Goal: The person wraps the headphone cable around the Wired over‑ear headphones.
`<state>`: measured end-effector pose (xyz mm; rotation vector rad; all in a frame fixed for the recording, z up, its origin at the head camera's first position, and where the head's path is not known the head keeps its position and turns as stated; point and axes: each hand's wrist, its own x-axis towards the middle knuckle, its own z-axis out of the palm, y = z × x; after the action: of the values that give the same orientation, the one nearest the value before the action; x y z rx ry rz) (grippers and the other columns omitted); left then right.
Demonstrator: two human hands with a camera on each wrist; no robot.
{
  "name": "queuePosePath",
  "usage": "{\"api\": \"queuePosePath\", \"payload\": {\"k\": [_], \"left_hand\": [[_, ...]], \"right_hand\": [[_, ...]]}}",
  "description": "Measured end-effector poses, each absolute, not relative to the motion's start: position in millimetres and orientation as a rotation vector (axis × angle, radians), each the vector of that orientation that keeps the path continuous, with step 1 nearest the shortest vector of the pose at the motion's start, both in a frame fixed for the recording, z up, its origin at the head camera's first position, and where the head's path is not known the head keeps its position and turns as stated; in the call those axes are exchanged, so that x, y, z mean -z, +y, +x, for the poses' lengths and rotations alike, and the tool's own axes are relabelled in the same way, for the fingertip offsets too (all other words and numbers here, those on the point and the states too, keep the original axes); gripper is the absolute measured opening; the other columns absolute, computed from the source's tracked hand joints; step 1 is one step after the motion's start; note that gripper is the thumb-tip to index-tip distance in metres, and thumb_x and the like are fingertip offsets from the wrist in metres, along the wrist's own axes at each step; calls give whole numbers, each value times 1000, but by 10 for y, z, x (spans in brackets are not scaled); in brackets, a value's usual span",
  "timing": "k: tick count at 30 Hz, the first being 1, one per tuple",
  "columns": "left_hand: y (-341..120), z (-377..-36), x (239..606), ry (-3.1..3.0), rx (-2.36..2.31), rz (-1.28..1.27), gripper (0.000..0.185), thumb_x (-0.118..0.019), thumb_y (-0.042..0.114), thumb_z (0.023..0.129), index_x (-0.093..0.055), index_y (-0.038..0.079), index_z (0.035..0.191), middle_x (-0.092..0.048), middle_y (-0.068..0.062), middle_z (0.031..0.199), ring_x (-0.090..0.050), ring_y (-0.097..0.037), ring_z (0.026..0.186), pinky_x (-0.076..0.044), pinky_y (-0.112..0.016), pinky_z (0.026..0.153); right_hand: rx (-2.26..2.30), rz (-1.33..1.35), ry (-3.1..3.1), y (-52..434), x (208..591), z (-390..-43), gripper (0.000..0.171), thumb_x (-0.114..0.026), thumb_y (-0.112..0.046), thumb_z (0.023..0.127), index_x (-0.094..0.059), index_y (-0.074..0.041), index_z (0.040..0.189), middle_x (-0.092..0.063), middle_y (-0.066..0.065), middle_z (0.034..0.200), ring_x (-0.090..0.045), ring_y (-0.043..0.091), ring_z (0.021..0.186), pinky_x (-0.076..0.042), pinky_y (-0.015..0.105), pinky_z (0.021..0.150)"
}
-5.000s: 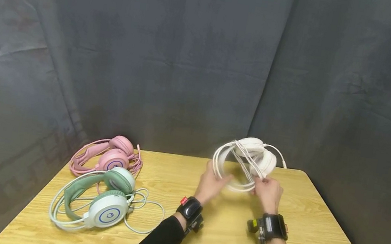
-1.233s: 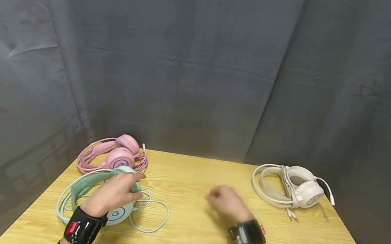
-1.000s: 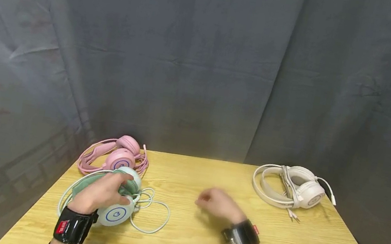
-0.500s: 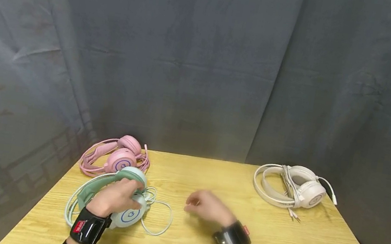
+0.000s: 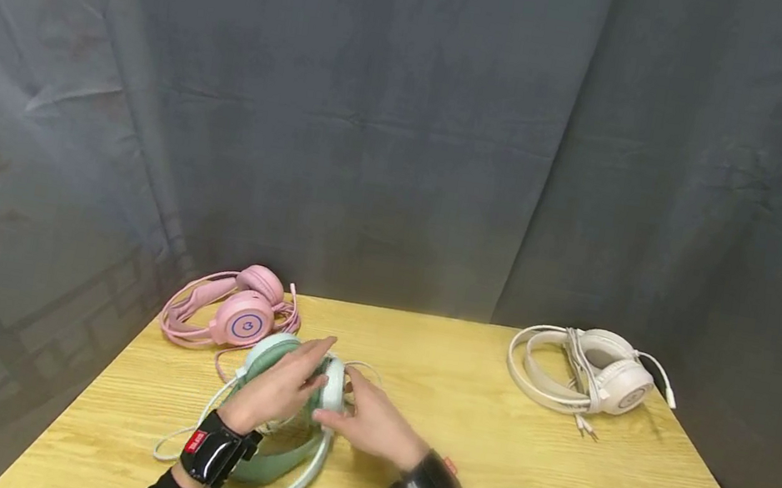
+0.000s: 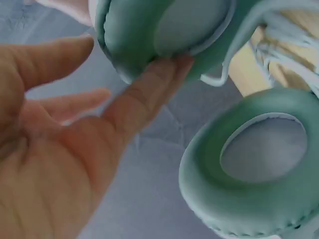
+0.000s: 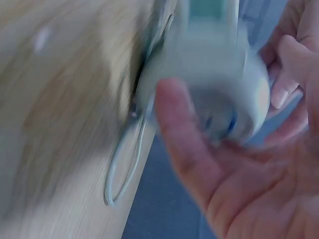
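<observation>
Both hands held green headset (image 5: 273, 420): L hand (image 5: 278, 392) gripped earcups, R hand (image 5: 368, 422) cupped outer shell; cable trailed below grip.

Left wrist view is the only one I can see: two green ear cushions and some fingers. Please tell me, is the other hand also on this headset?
Observer: Yes. In the head view the right hand touches the white ear cup of the green headset, opposite the left hand.
Operator: Is the headset lying flat on the table?
Observer: No. The hands hold the ear cups raised; the headband hangs down towards the table.
Operator: Are there other headsets?
Observer: Two. A pink headset lies at the far left of the table, a white headset at the far right, both untouched.
</observation>
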<state>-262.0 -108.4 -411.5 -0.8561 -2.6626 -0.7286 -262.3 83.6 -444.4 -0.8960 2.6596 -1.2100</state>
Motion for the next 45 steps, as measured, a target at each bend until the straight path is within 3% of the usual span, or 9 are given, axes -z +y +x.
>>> {"api": "queuePosePath", "payload": {"k": [6,13,20,24,28,33,37,42,45], "left_hand": [[-1067,-2632,4134,-2658,755,-973,56,-55,-6,91,-37,-9,144,-46,-32,141,-47,-43,131,-41,-52,107],[-1142,-2731,4070,-2593,682,-896,39,-69,4,87,-61,0,125,-64,-17,123,-59,-36,119,-47,-50,102],[-1236,-2775,4119,-2724,731,-690,43,-71,25,89,-62,6,127,-60,-19,125,-58,-35,117,-47,-50,101],[-1256,-2809,4174,-2847,795,-680,54,-68,37,90,-58,8,134,-60,-19,130,-57,-34,121,-47,-51,102],[-1293,-2830,4191,-2934,778,-660,76,-80,45,76,-53,11,138,-60,-20,128,-58,-34,117,-49,-53,96],[-1280,-2852,4226,-2944,800,-616,83,-89,41,63,-54,15,134,-63,-15,119,-60,-28,107,-53,-49,86],[-1142,-2851,4293,-2849,820,-538,76,-88,41,65,-58,11,129,-67,-13,113,-62,-28,103,-53,-46,85],[-920,-2819,4368,-2747,816,-405,76,-84,48,69,-58,7,128,-63,-22,105,-63,-28,85,-53,-39,63],[-833,-2810,4401,-2682,802,-334,74,-83,48,71,-59,7,127,-59,-25,103,-60,-26,76,-51,-34,56]], "right_hand": [[1110,-720,2882,789,4518,-2602,97,-76,-34,83,-19,3,152,-56,25,129,-66,29,101,-59,39,76],[1214,-601,2884,1060,4606,-2860,51,-61,-6,90,-45,1,138,-68,18,98,-59,14,61,-50,25,50],[1256,-408,2749,1487,4543,-3023,54,-60,-32,96,-47,1,136,-66,24,112,-67,27,90,-58,37,68],[1111,-310,2621,1622,4450,-2909,59,-59,-56,90,-63,0,108,-65,10,82,-56,19,64,-50,32,52],[968,-276,2551,1609,4390,-2744,62,-59,-70,82,-61,-8,88,-58,4,66,-53,17,48,-47,29,41],[989,-250,2512,1577,4384,-2637,63,-65,-53,86,-49,-4,121,-62,13,77,-61,25,47,-51,34,37],[1106,-222,2544,1631,4396,-2714,80,-58,-35,94,-16,0,152,-62,15,79,-58,24,50,-50,33,39],[1005,-172,2668,1732,4360,-2788,101,-63,-51,89,-10,6,153,-68,20,97,-64,32,73,-57,45,65],[979,-145,2671,1789,4347,-2796,104,-68,-52,85,-16,9,150,-67,17,95,-65,31,69,-58,43,61]]}}
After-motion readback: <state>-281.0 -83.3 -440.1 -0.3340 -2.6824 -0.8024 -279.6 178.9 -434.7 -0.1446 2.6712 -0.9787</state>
